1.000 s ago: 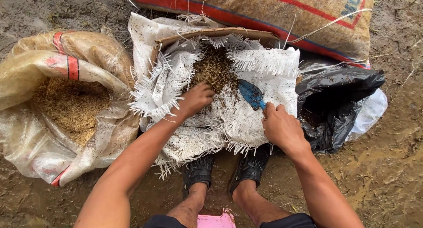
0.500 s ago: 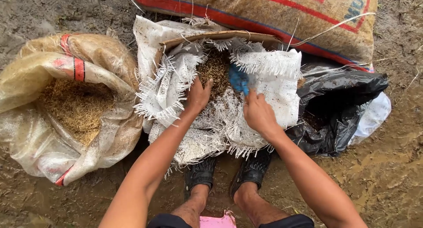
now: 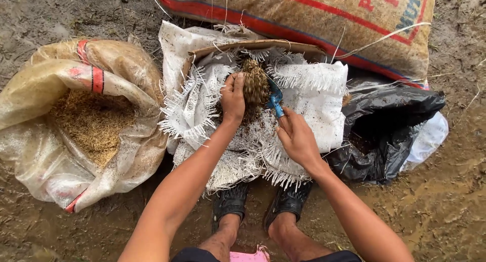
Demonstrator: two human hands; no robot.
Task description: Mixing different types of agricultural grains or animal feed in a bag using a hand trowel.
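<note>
A frayed white woven sack lies open in front of me, over a brown cardboard rim. Inside it sits a heap of brown husk-and-soil mix. My left hand reaches into the sack mouth and presses against the left side of that heap. My right hand grips the handle of a small blue trowel, whose blade is pushed into the mix and mostly hidden. My feet in black sandals stand just below the sack.
An open yellowish sack of rice husks lies at the left. A black plastic bag sits at the right. A large full tan sack with red stripes lies along the back. The ground around is wet mud.
Both hands have moved forward into the sack mouth. The blue trowel went from lying in view above the mix to being dug into it, and my left hand now cups the heap.
</note>
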